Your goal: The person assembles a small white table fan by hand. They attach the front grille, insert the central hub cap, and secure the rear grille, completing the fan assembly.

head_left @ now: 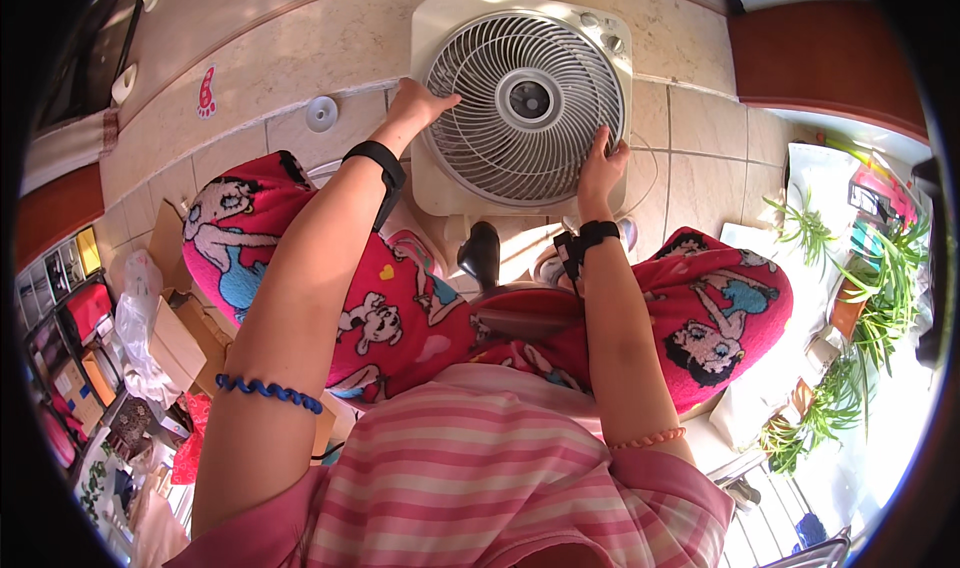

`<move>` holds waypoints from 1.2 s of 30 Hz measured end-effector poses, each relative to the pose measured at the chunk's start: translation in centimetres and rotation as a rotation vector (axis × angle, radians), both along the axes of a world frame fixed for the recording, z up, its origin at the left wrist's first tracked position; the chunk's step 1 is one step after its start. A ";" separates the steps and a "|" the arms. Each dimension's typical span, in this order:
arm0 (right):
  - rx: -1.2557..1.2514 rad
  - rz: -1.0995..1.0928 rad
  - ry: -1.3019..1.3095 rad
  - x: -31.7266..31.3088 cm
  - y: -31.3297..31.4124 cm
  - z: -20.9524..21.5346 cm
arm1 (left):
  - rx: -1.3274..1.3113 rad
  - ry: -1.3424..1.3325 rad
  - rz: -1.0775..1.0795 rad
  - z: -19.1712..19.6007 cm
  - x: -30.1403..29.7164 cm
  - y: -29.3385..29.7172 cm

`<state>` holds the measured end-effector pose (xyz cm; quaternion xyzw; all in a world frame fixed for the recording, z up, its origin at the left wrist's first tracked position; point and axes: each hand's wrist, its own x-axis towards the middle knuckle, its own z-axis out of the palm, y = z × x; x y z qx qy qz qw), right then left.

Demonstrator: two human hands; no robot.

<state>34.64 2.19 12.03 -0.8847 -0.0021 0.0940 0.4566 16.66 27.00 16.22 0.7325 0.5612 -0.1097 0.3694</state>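
A cream box fan with a round, spiral-slatted front grille faces up at me, beyond my knees. My left hand grips its left side, the thumb lying over the grille's edge and the other fingers mostly hidden. At the grille's lower right rim, my right hand holds on, with fingertips on the slats. Two control knobs sit at the fan's top right corner. Just below the fan, between my legs, stands a dark, rounded object whose kind I cannot make out.
A small white round disc and a red footprint sticker lie on the tiled floor at the left. An opened cardboard box and loaded shelves stand beside my left leg. Potted green plants line the right side.
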 end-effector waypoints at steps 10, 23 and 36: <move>-0.167 0.065 -0.215 -0.1 -0.8 2.0 | -0.136 0.005 -0.049 0.9 0.9 -0.1; -0.352 0.205 -0.476 0.2 -1.9 0.2 | -0.074 0.064 -0.094 0.0 0.8 -0.1; -0.339 0.183 -0.325 0.1 -1.9 0.4 | 0.007 0.032 -0.008 -0.1 0.9 -0.4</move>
